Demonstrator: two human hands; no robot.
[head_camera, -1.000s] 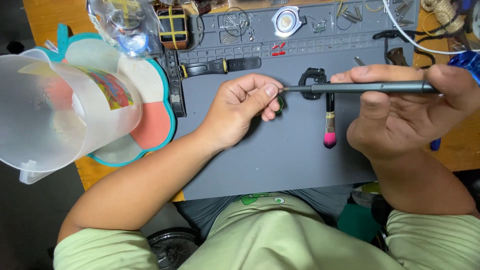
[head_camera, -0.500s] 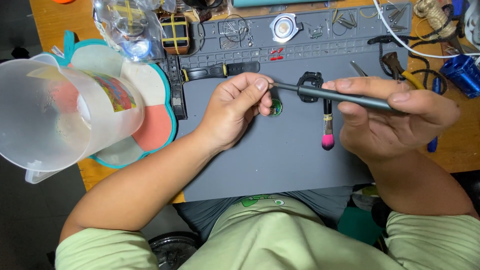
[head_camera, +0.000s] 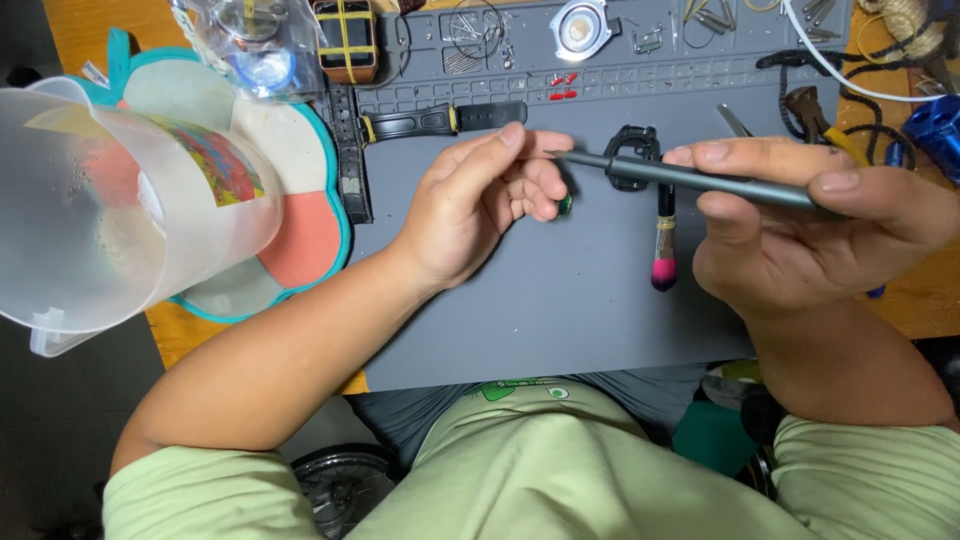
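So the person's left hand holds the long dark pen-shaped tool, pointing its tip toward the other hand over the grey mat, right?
Not quite: the head view shows the right hand holding the long dark pen-shaped tool, its tip pointing toward the left hand over the grey mat.

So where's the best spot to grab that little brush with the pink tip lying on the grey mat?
Probably the brush at its dark handle, pinched from above across the width. It lies flat on the grey mat, pink bristles pointing toward the person. The handle's far end runs under the dark pen tool in the right hand, so take it mid-handle.
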